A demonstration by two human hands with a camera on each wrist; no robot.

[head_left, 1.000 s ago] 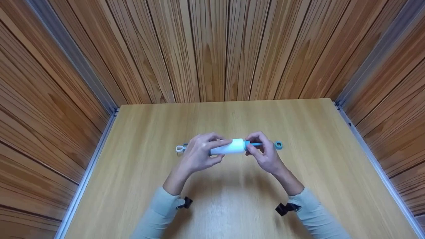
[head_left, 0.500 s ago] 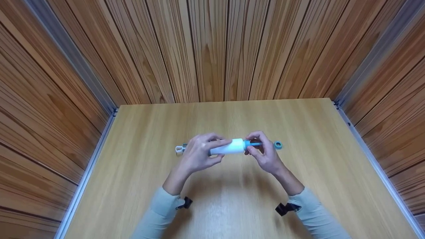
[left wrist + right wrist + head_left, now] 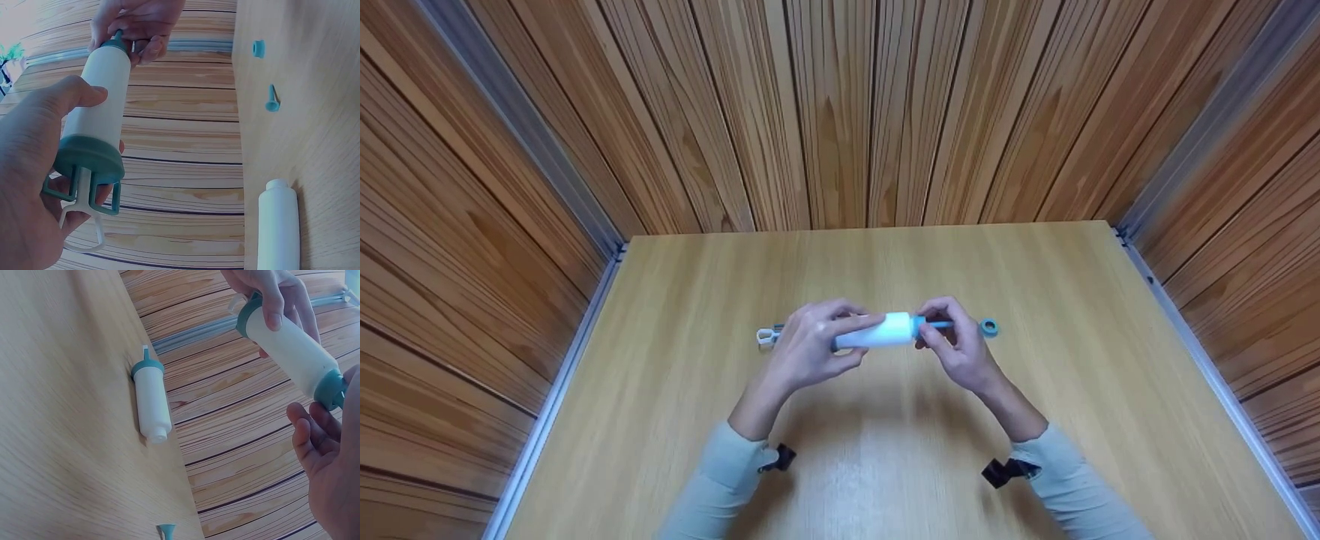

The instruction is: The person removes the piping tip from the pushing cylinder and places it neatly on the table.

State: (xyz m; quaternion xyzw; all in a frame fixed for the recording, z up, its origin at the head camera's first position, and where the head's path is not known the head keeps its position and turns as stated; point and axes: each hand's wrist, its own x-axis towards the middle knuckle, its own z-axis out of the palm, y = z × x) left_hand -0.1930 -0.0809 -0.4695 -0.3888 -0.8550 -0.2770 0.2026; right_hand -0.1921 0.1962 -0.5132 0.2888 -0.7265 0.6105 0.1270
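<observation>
A white syringe point(image 3: 894, 330) with teal end fittings is held level above the table, lengthwise between both hands. My left hand point(image 3: 812, 343) grips its barrel near the plunger end, thumb along the side in the left wrist view. There, a teal collar point(image 3: 93, 154) with finger loops and a white plunger ring point(image 3: 84, 228) stick out past the palm. At the other end, fingers and thumb of my right hand point(image 3: 952, 345) pinch the teal nozzle point(image 3: 331, 389), which fits against the barrel. The fingers partly cover the nozzle.
A second white syringe point(image 3: 152, 402) with a teal collar lies on the wooden table point(image 3: 870, 270), its bare spout uncovered. Beyond its spout lie a loose teal nozzle point(image 3: 272, 102) and a small teal ring point(image 3: 988, 328). Slatted wooden walls point(image 3: 840, 112) enclose the table's back and sides.
</observation>
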